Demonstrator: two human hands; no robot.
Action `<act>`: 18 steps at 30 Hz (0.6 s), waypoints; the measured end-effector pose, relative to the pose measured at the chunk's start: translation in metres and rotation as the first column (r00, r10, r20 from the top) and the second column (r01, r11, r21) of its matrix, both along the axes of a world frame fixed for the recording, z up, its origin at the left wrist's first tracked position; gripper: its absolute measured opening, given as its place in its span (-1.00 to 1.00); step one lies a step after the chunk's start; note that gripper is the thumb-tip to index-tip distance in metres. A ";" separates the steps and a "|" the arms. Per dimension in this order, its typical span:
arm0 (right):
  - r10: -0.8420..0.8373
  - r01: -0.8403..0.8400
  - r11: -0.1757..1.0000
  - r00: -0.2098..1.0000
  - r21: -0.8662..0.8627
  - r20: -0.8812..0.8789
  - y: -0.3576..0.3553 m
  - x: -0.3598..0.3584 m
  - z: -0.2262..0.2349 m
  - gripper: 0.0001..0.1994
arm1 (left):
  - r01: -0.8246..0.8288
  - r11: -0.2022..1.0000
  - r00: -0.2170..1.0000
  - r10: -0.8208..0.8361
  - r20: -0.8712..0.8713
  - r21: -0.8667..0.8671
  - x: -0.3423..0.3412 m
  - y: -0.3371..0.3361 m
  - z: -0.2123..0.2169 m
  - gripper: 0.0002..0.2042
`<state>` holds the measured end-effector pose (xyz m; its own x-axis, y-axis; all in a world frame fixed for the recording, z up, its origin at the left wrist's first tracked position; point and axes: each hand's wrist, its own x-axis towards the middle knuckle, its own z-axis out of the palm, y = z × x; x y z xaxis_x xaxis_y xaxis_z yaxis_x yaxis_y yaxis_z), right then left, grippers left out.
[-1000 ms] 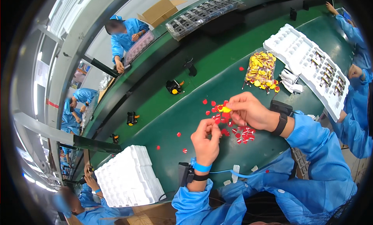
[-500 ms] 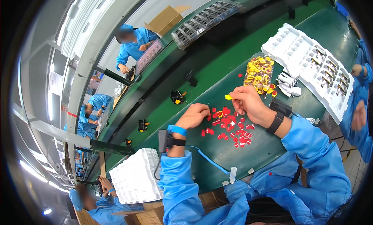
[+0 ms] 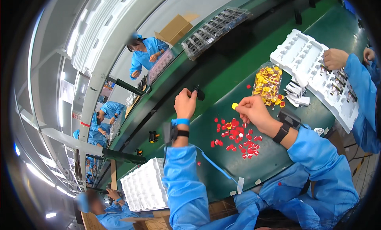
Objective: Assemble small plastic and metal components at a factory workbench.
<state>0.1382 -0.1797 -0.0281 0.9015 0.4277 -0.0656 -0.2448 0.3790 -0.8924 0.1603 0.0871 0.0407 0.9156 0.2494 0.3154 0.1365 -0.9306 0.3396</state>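
Observation:
My right hand (image 3: 256,113) pinches a small yellow hexagonal piece (image 3: 234,105) between thumb and fingertips, above the dark green worktop. Below it lies a loose scatter of small red pieces (image 3: 237,134), a few with white or yellow showing. Over the conveyor, my left hand (image 3: 185,105) is closed with its fingertips curled out of sight; whatever it may hold is hidden. Just beyond its fingers is a small black part (image 3: 199,93). A clear bag (image 3: 268,84) full of yellow and dark pieces lies beyond my right hand, with several pieces spilled beside it.
White moulded trays (image 3: 145,183) are stacked at the left. Another white tray (image 3: 295,47) with metallic parts lies at right, a co-worker's hand (image 3: 335,59) over it. Black-and-yellow parts (image 3: 153,136) sit on the conveyor (image 3: 234,65). A clear tray (image 3: 214,31) rests on the far ledge.
My left hand has moved from the red pieces up and left onto the conveyor, covering where a black-and-yellow part lay. My right hand keeps the yellow piece. A co-worker's hand has reached over the right tray.

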 end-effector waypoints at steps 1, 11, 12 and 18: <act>-0.008 0.010 0.999 0.998 -0.031 0.064 0.000 -0.001 -0.002 -0.84 | -0.101 0.961 0.994 0.090 0.055 0.258 0.011 -0.003 -0.003 -0.66; -0.067 0.096 0.991 0.961 -0.097 0.269 0.001 -0.006 -0.006 -0.86 | 0.072 0.928 0.936 -0.189 -0.295 -0.365 0.021 0.022 -0.011 -0.79; -0.111 0.146 0.986 0.929 -0.076 0.354 0.001 -0.004 -0.009 -0.85 | 0.068 0.928 0.934 -0.189 -0.305 -0.367 0.003 0.005 -0.007 -0.79; 0.120 -0.061 0.983 0.929 -0.175 0.350 -0.013 -0.016 0.024 -0.83 | 0.231 0.420 0.959 -0.252 0.131 -0.878 -0.120 -0.077 -0.007 -0.83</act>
